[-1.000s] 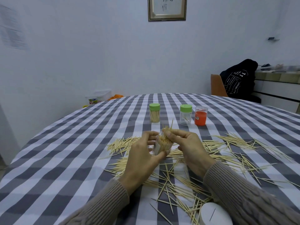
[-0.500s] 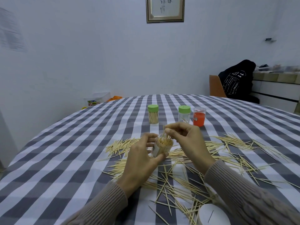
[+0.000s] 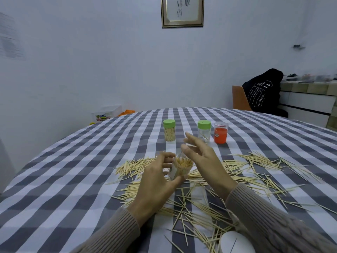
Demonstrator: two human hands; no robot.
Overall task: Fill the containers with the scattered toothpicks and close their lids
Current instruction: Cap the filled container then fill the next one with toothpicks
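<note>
Left hand grip round full container, right hand fingers spread above

The left hand is gripping a packed open toothpick container while the right hand is hovering, fingers spread, just right of it.

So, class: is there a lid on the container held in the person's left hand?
No: the container gripped by the left hand is open at the top, with the toothpick ends showing and no lid over them.

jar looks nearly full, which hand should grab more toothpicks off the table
Right. The left hand grips the jar; the right hand hovers open above it, holding nothing, beside the loose toothpicks.
</note>
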